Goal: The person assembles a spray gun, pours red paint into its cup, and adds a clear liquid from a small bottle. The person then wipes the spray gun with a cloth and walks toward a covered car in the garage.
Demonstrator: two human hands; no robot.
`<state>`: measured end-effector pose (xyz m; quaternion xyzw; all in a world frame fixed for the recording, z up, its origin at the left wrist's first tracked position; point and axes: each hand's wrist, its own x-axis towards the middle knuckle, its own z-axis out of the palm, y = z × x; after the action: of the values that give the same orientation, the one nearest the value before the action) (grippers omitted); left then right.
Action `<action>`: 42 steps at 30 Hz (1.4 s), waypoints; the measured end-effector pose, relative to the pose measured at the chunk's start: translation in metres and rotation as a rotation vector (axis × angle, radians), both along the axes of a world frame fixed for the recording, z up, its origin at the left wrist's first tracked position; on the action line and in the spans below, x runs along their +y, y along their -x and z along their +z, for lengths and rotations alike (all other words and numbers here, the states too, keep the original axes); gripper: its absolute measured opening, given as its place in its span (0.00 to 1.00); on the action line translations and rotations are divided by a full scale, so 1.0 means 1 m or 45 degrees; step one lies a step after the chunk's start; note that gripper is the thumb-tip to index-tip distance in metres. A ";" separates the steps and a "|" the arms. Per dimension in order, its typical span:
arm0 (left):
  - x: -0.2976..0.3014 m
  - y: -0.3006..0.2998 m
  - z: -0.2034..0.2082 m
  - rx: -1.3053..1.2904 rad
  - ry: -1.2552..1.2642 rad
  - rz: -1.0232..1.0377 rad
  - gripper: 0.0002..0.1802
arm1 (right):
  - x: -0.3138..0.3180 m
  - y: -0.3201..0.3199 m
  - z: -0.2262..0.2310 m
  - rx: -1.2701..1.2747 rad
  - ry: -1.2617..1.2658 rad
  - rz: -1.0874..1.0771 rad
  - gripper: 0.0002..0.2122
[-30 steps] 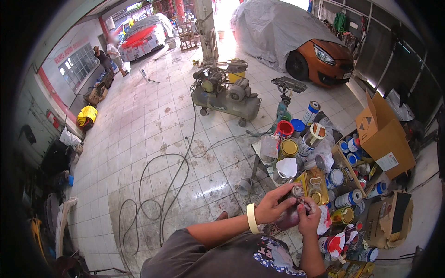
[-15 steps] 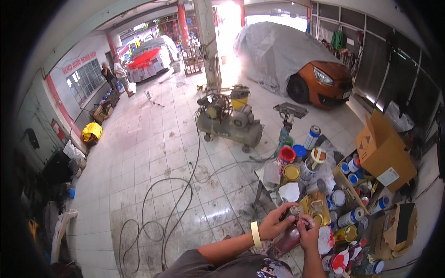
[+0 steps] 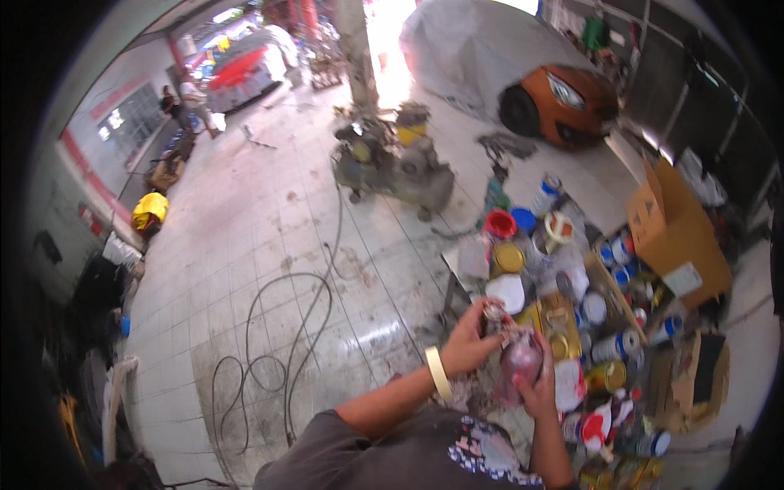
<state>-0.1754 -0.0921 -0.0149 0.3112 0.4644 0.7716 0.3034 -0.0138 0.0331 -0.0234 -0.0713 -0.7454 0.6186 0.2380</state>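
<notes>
Steady, level support seemed best for the rounded container (image 3: 519,359), which the right hand (image 3: 539,385) clasped near the paint cans (image 3: 593,309), while the left hand (image 3: 474,341) pinched a smaller greyish piece (image 3: 494,313) near its top. The container looked glossy pinkish-red, though blur left its material uncertain.

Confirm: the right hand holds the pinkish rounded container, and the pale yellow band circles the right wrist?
No: the head view shows the pale yellow band around the wrist of the left hand. The right hand holds the pinkish container.
</notes>
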 end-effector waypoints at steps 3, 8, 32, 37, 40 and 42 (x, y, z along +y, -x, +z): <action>-0.014 -0.001 -0.003 0.062 0.118 0.067 0.36 | 0.001 -0.001 -0.003 -0.051 -0.107 0.040 0.42; -0.011 -0.006 0.006 -0.063 0.071 0.001 0.34 | 0.001 -0.008 0.005 -0.070 -0.172 0.012 0.41; -0.031 -0.004 -0.001 -0.236 0.392 -0.016 0.21 | -0.016 -0.020 0.011 -0.186 -0.277 -0.016 0.41; -0.040 0.004 -0.005 -0.030 0.419 -0.190 0.14 | -0.010 -0.027 0.005 -0.208 -0.355 0.046 0.42; -0.043 0.004 -0.019 0.329 0.372 -0.147 0.20 | -0.003 -0.025 0.002 -0.173 -0.324 0.049 0.41; -0.045 -0.006 -0.023 -0.030 0.406 -0.159 0.20 | -0.002 -0.025 -0.006 -0.250 -0.121 0.165 0.38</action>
<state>-0.1698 -0.1376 -0.0375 0.2784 0.5572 0.6713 0.4018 0.0110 0.0314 -0.0293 -0.0719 -0.7966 0.5867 0.1265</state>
